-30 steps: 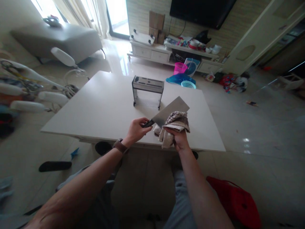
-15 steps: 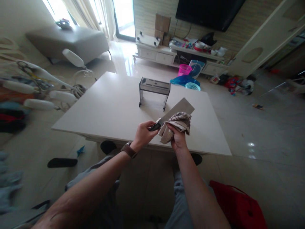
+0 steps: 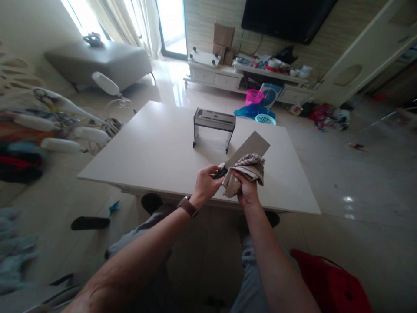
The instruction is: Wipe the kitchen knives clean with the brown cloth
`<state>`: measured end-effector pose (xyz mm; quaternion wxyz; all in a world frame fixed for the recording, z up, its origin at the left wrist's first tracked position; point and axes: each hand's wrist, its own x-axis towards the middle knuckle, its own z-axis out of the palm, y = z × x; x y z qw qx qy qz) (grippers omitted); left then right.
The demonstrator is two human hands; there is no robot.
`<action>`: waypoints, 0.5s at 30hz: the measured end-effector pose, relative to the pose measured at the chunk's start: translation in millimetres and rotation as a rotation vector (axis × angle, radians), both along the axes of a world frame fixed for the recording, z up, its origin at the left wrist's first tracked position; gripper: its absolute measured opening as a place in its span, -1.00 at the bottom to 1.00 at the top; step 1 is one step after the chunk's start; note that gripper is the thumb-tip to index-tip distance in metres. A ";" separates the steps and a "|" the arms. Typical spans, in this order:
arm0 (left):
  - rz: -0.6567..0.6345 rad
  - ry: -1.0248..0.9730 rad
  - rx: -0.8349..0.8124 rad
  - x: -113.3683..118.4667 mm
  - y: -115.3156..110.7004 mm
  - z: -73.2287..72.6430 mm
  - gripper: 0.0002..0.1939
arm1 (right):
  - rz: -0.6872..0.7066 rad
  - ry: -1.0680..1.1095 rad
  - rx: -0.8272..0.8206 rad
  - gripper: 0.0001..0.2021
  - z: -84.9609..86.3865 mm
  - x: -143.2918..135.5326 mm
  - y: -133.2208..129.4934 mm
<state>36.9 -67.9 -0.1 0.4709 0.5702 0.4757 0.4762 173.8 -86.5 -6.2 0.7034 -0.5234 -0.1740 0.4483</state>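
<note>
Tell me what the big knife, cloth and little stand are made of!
Big knife: smooth grey blade, probably metal; its dark handle could be plastic or wood.
Cloth: soft fabric, matte and patterned, judging by its floppy folds.
Little stand: dull grey top, maybe metal; see-through lower part, probably clear plastic.

Sole camera is head-worn, facing forward and steeply down over the bench [image 3: 156,148]; left grip [image 3: 206,186] and right grip [image 3: 248,191] sit near, mid-frame; far wall [image 3: 208,13] stands well beyond, at top.
</note>
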 end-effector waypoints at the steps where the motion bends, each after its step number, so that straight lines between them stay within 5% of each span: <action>1: -0.006 0.004 0.006 1.7 -0.4 0.6 -0.75 | 0.005 -0.006 0.006 -0.57 -0.3 2.7 -1.3; 10: -0.127 0.050 -0.023 2.3 4.4 -4.1 -0.77 | 0.005 0.010 -0.041 -0.54 -7.5 18.8 -12.7; 15: -0.202 0.089 -0.034 0.4 14.5 6.7 -0.77 | -0.025 0.028 -0.048 -0.50 -3.6 30.5 -14.1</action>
